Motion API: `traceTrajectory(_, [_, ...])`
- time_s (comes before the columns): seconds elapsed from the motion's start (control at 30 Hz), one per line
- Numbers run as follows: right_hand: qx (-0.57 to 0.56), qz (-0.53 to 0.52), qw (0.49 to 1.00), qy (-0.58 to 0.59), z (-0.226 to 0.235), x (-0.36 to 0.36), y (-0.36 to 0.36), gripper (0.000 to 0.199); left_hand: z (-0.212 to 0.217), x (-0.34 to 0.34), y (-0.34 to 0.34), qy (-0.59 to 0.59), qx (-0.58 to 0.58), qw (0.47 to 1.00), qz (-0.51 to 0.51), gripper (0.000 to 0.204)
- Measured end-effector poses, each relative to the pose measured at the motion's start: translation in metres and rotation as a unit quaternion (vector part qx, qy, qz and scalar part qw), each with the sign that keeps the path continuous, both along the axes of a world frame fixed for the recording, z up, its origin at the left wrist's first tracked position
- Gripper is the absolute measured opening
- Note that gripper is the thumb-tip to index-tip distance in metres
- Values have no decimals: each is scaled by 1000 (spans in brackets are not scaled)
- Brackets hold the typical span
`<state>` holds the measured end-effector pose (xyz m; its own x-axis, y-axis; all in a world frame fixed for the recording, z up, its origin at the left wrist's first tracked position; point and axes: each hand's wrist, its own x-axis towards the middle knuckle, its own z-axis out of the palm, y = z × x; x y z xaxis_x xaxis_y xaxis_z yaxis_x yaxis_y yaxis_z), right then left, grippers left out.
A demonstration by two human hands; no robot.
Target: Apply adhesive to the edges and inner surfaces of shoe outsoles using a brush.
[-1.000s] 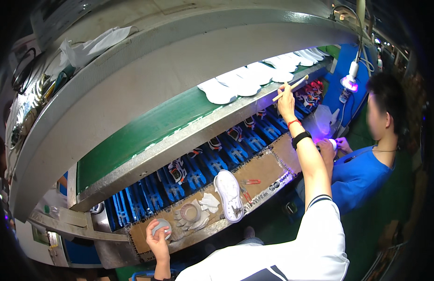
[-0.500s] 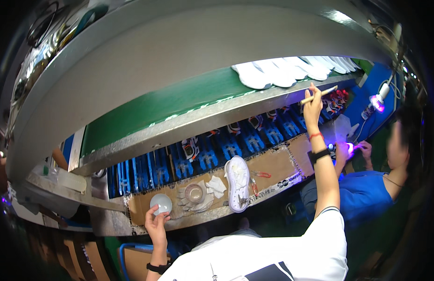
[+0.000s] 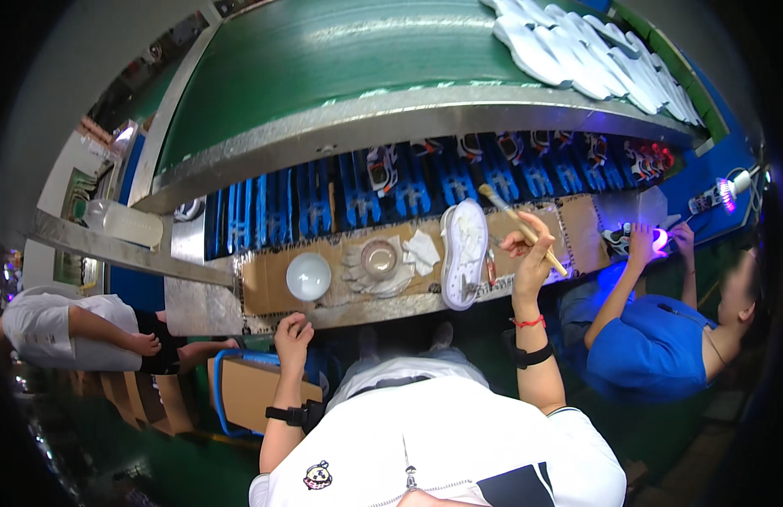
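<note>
While right fingers (image 3: 527, 245) pinch a slim wooden brush (image 3: 520, 221), curled left fingers (image 3: 292, 331) hold nothing.

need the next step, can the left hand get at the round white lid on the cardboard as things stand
Probably yes. The left hand rests empty at the bench edge, just below the round white lid on the brown cardboard sheet, with nothing between them. The right hand holds the wooden-handled brush.
</note>
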<state>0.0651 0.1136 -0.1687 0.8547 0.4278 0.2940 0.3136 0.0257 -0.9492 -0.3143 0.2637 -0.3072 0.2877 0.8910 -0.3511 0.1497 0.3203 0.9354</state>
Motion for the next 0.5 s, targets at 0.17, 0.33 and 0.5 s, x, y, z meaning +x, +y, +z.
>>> traceTrajectory(0.17, [-39, -37, 996, 74, -32, -30, -12, 61, -38, -59, -15, 81, -45, 995, 32, 28])
traceTrajectory(0.33, [-119, 6, 984, 129, -57, -33, -26, 40, -74, -110, -40, 102, -168, 975, 101, 20])
traceTrajectory(0.5, [-87, 0, 976, 198, -60, -26, -30, 36, -101, -145, -65, 90, -267, 945, 164, 12])
